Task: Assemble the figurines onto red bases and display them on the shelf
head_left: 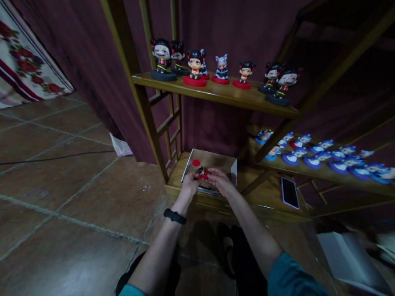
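Observation:
Over an open cardboard box [220, 160] on the bottom shelf, both my hands hold one small figurine [202, 172] with black hair and a red base. The fingers of my left hand [190, 180] are closed on its left side. My right hand [218, 179] grips the red base from the right. A loose red disc [196, 163] lies in the box just behind the figurine. My fingers cover part of the figurine's lower body.
Several figurines on round bases line the upper shelf [225, 91]. More blue and white figurines [322, 158] stand on the right-hand shelf. A phone [290, 192] lies on the bottom shelf at the right. A wooden post [145, 115] rises left of the box.

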`<state>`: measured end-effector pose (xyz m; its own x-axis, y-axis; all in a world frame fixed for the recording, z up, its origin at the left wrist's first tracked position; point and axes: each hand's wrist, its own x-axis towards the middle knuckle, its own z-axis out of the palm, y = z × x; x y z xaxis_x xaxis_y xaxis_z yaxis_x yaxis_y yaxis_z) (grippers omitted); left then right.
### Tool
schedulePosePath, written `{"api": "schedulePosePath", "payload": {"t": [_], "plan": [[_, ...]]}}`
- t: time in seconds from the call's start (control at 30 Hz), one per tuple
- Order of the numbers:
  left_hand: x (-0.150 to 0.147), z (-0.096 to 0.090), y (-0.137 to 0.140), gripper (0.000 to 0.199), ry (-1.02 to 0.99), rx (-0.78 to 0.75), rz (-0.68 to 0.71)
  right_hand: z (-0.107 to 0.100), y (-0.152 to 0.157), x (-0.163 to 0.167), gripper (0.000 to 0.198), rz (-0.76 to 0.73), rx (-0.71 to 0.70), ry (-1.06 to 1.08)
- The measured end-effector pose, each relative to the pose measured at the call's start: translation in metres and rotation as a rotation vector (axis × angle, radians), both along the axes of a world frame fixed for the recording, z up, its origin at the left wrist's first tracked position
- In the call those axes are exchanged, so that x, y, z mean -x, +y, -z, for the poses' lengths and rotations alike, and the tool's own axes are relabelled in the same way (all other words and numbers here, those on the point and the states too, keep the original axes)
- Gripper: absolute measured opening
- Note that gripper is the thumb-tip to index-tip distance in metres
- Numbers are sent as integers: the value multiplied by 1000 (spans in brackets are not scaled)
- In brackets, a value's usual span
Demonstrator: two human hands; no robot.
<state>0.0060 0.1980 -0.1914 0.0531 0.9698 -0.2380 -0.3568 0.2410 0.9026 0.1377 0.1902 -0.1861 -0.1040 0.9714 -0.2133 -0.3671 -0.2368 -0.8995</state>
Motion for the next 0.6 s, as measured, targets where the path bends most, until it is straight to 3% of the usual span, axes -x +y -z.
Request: {"api": "schedulePosePath", "payload": {"t": [0.33,0.6], "plan": [[8,-1,1,25,-106,163,6,5,2,-1,27,0,0,14],[11,-5,1,27,-138,176,-34,4,2,-2,28,-15,20,-4]]}}
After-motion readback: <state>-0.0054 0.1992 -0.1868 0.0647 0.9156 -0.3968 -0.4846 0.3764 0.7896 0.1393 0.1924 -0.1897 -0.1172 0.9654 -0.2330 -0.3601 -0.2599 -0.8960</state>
